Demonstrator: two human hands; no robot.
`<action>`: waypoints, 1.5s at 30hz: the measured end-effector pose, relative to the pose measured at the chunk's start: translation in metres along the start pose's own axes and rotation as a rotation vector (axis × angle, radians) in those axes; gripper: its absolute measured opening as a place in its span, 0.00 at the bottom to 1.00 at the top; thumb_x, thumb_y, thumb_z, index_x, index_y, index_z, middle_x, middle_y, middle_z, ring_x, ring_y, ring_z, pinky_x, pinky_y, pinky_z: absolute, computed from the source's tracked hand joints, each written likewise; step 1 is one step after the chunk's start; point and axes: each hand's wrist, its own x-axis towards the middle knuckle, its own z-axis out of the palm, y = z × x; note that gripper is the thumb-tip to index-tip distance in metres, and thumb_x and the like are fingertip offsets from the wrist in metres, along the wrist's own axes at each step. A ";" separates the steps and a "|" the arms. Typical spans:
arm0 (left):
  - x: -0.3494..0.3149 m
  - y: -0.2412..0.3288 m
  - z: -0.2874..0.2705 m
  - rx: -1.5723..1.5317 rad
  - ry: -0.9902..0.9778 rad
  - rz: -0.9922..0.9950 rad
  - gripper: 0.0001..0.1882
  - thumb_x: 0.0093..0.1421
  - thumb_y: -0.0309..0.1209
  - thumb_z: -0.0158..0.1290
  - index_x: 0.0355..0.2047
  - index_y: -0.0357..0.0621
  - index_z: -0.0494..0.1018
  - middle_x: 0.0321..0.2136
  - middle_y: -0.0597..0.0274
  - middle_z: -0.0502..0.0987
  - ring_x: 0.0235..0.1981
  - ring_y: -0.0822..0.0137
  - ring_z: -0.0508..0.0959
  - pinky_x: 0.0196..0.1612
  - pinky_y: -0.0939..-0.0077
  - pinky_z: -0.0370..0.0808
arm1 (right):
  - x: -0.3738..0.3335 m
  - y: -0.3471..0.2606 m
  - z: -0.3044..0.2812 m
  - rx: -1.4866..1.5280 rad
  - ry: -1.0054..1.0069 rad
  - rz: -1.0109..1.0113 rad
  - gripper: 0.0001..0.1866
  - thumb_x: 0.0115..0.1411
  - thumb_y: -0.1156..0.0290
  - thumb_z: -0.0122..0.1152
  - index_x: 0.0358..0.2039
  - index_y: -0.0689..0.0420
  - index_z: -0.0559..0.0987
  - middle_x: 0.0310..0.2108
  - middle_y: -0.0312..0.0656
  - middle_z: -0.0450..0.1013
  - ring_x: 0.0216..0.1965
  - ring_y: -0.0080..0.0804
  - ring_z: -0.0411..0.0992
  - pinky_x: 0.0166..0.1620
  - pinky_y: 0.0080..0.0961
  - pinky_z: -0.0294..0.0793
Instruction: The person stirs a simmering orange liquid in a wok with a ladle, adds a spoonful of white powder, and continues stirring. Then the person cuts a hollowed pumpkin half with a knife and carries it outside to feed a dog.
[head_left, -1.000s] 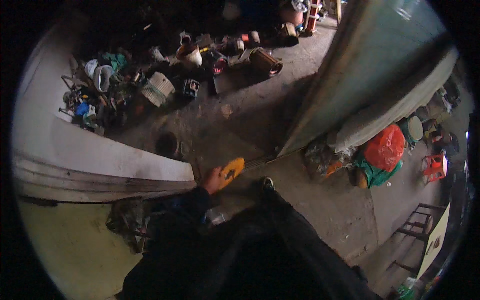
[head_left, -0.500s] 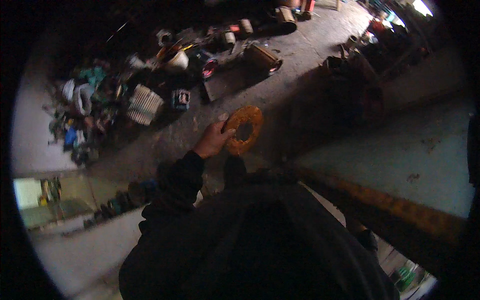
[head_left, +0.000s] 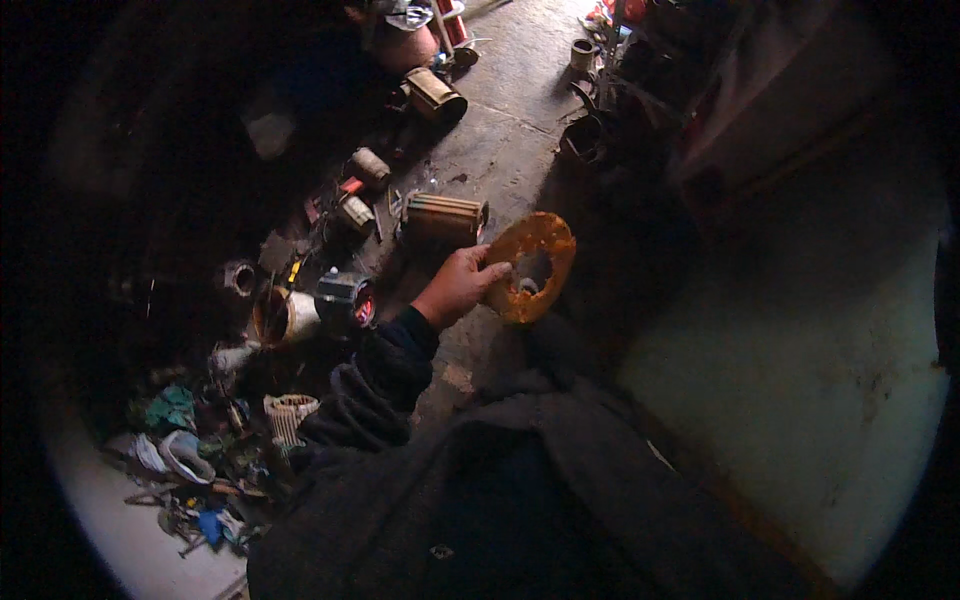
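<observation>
My left hand is closed on the near-left edge of a flat, rusty-orange ring, its thumb lying over the rim. The ring has a large hole in the middle with a ragged inner edge, and its surface looks stained. It is held up in the air, tilted, above the dim floor. Just beyond my hand, a ribbed metal motor housing lies on the floor. My right hand is not in view.
Motor parts and scrap line the floor at left: a dark housing, a pale cylinder, a ribbed casing and a rag heap. Another housing lies farther off. A pale, stained panel bounds the right.
The view has turned and moved, so the motor housings are nearer and the pale panel takes up more of the right. My left hand still grips the ring, now seen farther right.
</observation>
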 end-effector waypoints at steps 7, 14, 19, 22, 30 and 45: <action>0.198 0.093 -0.120 -0.342 -0.013 -0.217 0.15 0.74 0.36 0.56 0.52 0.36 0.76 0.42 0.59 0.83 0.43 0.66 0.84 0.48 0.68 0.83 | 0.071 -0.125 -0.104 0.017 -0.077 0.090 0.16 0.67 0.64 0.65 0.51 0.57 0.84 0.38 0.45 0.83 0.37 0.41 0.83 0.43 0.42 0.83; 0.389 0.198 -0.236 -0.423 0.086 -0.295 0.14 0.75 0.35 0.53 0.53 0.38 0.76 0.42 0.59 0.83 0.45 0.62 0.85 0.52 0.59 0.85 | 0.278 -0.316 -0.355 0.004 0.240 -0.185 0.17 0.67 0.64 0.65 0.52 0.58 0.84 0.37 0.45 0.83 0.36 0.40 0.83 0.43 0.42 0.83; 0.583 0.246 -0.323 -0.376 0.065 -0.295 0.15 0.75 0.37 0.53 0.53 0.40 0.76 0.41 0.59 0.83 0.43 0.60 0.86 0.48 0.53 0.86 | 0.442 -0.452 -0.484 0.501 0.301 -0.259 0.18 0.67 0.63 0.65 0.53 0.58 0.84 0.36 0.45 0.83 0.35 0.40 0.83 0.42 0.42 0.83; 0.713 0.291 -0.366 -0.354 0.024 -0.264 0.14 0.75 0.37 0.54 0.52 0.41 0.76 0.40 0.61 0.83 0.42 0.62 0.86 0.45 0.54 0.88 | 0.483 -0.523 -0.521 0.417 0.267 0.003 0.20 0.64 0.60 0.66 0.53 0.57 0.84 0.36 0.47 0.84 0.36 0.42 0.84 0.42 0.41 0.83; 1.050 0.476 -0.411 -0.217 -0.107 -0.265 0.16 0.75 0.37 0.54 0.55 0.39 0.75 0.42 0.57 0.83 0.43 0.59 0.86 0.48 0.55 0.87 | 0.472 -0.676 -0.601 0.217 0.047 0.076 0.23 0.60 0.50 0.63 0.40 0.59 0.88 0.41 0.54 0.83 0.43 0.53 0.83 0.45 0.47 0.81; 1.670 0.741 -0.480 -0.328 -0.348 -0.225 0.20 0.75 0.34 0.53 0.62 0.37 0.72 0.52 0.53 0.82 0.53 0.56 0.83 0.57 0.49 0.82 | 0.920 -1.012 -1.169 0.561 0.376 -0.002 0.23 0.60 0.50 0.62 0.39 0.58 0.88 0.41 0.55 0.83 0.43 0.53 0.83 0.45 0.47 0.81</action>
